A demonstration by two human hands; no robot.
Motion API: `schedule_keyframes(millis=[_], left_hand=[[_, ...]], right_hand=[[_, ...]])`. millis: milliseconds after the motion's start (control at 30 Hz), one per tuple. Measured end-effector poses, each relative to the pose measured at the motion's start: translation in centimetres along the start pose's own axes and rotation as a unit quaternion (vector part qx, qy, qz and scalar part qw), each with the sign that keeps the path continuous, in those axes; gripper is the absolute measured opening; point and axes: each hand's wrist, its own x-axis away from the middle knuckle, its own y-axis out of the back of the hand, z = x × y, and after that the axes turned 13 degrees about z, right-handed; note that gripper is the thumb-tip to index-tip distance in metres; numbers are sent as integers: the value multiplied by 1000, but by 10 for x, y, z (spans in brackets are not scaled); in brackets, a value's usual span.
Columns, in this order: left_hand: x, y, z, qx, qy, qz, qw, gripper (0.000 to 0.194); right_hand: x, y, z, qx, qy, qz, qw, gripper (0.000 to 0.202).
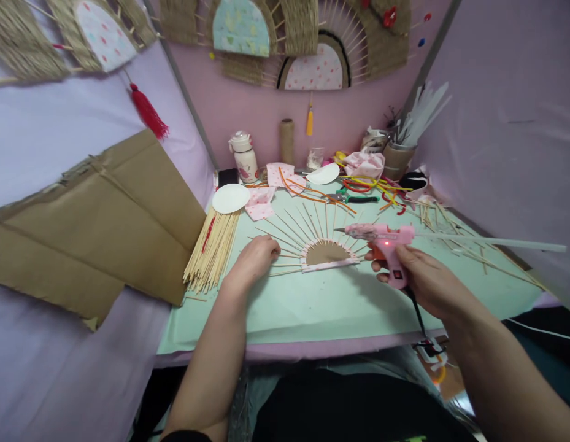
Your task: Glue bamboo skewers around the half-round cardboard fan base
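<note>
My right hand (420, 270) grips a pink hot glue gun (395, 236), its nozzle pointing left over the half-round piece. A glue stick (491, 241) juts from the gun's back, and a red light glows on its side. On the table lies a half-round cardboard piece (328, 252) edged with pink fabric. Thin wooden sticks (291, 221) fan out from its curved edge. At the fan's left, my left hand (257, 258) has its fingers closed around the outer part of one stick; its fingertips are partly hidden.
A bundle of sticks (208, 252) lies left, under a white disc (231, 198). Leaning cardboard (105, 227) stands beside the table. Pliers (353, 198), pipe cleaners (377, 184), a bottle (244, 158) and a twine roll (287, 141) sit behind. Loose sticks (469, 236) lie right.
</note>
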Motion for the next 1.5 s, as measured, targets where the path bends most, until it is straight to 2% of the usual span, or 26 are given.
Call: schedule_keyframes(millis=[167, 333, 533, 667, 833, 933, 1033, 1100, 1167, 1233, 1500], left_hand=[[-1, -3, -2, 9, 3, -1, 1000, 24], [-1, -6, -1, 18, 0, -10, 1000, 22], [3, -6, -1, 33, -8, -47, 998, 20], [5, 1, -1, 56, -11, -100, 993, 17], [9, 12, -1, 98, 13, -227, 969, 14], [11, 14, -1, 165, 31, -365, 916, 9], [11, 15, 0, 260, 15, -506, 822, 5], [10, 15, 1, 299, -6, -565, 769, 7], [9, 17, 2, 324, -25, -604, 727, 8], [10, 18, 3, 331, -35, -627, 704, 8], [16, 25, 10, 260, -18, -717, 646, 6]], right_hand=[[-1, -8, -3, -21, -23, 56, 998, 55], [1, -15, -4, 12, -28, 69, 997, 63], [-1, -20, -11, 25, -25, 81, 996, 61], [-1, -21, -14, 78, -21, 99, 992, 65], [-1, -29, -10, 135, -29, 115, 984, 67], [-1, -35, -7, 156, -29, 119, 980, 66], [-2, -39, -6, 174, -30, 119, 977, 68], [-3, -41, -6, 182, -30, 116, 976, 69], [-4, -43, -7, 184, -32, 114, 976, 70], [-4, -44, -7, 184, -33, 116, 976, 69], [-2, -46, -3, 200, -28, 109, 973, 65]])
